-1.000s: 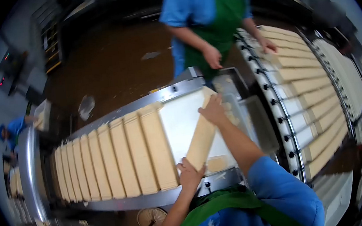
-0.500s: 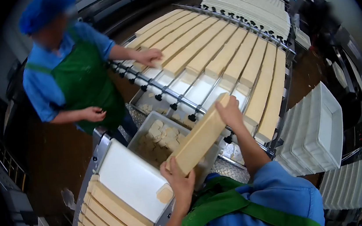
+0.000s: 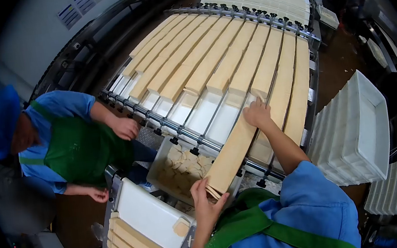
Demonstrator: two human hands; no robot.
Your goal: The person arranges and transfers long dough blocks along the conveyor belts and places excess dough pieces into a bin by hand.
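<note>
Ok so the pale stack (image 3: pixel 232 158) has just moved further over the knobbed rail (image 3: pixel 209 143), right hand (image 3: pixel 257 114) gripping the end beyond it, left hand (image 3: pixel 205 207) pinching the end on its near side, so neither's free right now.

You have a wide white surface (image 3: pixel 219 123) carrying long pale strips (image 3: pixel 269 63), side by side between metal rods (image 3: pixel 213 115); near left, a second white surface (image 3: pixel 144 209) bears more strips (image 3: pixel 133 244) and a flat scrap (image 3: pixel 181 227).
</note>
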